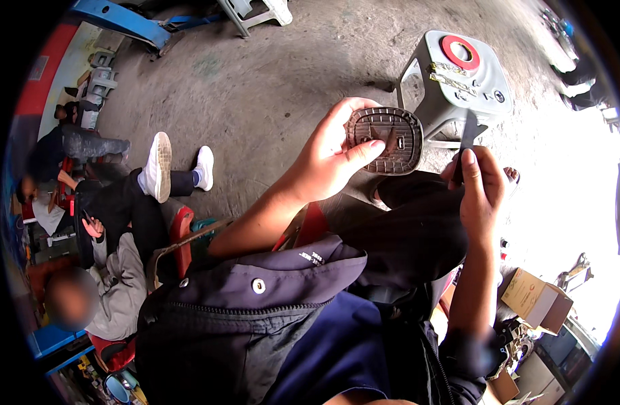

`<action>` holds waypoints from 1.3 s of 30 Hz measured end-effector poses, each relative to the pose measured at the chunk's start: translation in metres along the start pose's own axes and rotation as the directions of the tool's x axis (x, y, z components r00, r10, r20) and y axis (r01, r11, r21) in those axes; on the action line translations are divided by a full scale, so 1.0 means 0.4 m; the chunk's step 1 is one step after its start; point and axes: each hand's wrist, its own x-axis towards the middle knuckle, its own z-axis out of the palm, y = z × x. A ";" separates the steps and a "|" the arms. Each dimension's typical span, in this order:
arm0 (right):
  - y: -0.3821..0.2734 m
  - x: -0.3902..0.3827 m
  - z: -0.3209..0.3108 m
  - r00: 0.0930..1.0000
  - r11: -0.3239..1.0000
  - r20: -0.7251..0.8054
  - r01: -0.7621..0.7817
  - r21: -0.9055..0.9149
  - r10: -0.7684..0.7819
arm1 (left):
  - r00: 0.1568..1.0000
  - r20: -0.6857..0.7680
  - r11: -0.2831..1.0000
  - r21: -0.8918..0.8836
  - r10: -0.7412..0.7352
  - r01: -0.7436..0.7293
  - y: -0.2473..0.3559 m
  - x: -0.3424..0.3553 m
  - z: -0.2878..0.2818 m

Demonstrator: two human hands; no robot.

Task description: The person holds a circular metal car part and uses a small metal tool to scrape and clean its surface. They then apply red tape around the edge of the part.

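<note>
My left hand [337, 152] grips a dark brown, rounded-square piece [397, 128] with a ribbed, grid-like face, its thumb lying across the face. To the right, my right hand [478, 182] is closed on a thin, dark, flat tool [468, 131] that points upward, apart from the brown piece. Behind them stands a grey plastic stool [435, 94] with a red ring-shaped roll [460, 52] on top and yellowish strips stuck to it. My legs in dark trousers [411, 229] are below my hands.
Concrete floor [269, 81] lies ahead. At the left, a seated person in a grey top [121, 290] stretches white-shoed feet toward the middle, with other people [50, 155] behind. A blue metal frame [127, 27] and white stool [256, 13] stand at the top; cardboard boxes [532, 297] sit lower right.
</note>
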 end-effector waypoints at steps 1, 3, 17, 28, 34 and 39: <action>-0.006 0.010 0.013 0.999 1.000 0.034 0.017 -0.011 -0.017 | 1.000 0.006 0.998 -0.063 -0.005 0.005 0.000 0.001 -0.001; -0.018 0.027 0.023 0.998 0.997 0.053 0.018 -0.070 -0.015 | 1.000 0.001 0.985 -0.168 -0.030 0.030 0.019 0.003 0.001; -0.061 0.055 0.043 0.948 0.925 0.267 0.248 -0.286 -0.172 | 0.997 -0.036 0.985 0.155 -0.072 0.077 0.043 -0.006 -0.016; -0.085 0.036 0.024 0.907 0.839 0.358 0.363 -0.405 -0.220 | 0.996 0.008 0.972 0.215 -0.094 0.090 0.050 -0.008 -0.017; -0.078 0.014 0.008 0.893 0.830 0.382 0.391 -0.397 -0.238 | 0.992 0.024 0.961 0.254 -0.123 0.113 0.039 -0.011 -0.011; -0.083 0.012 0.009 0.885 0.811 0.382 0.421 -0.406 -0.268 | 0.996 -0.019 0.975 0.203 -0.092 0.094 0.049 -0.020 -0.008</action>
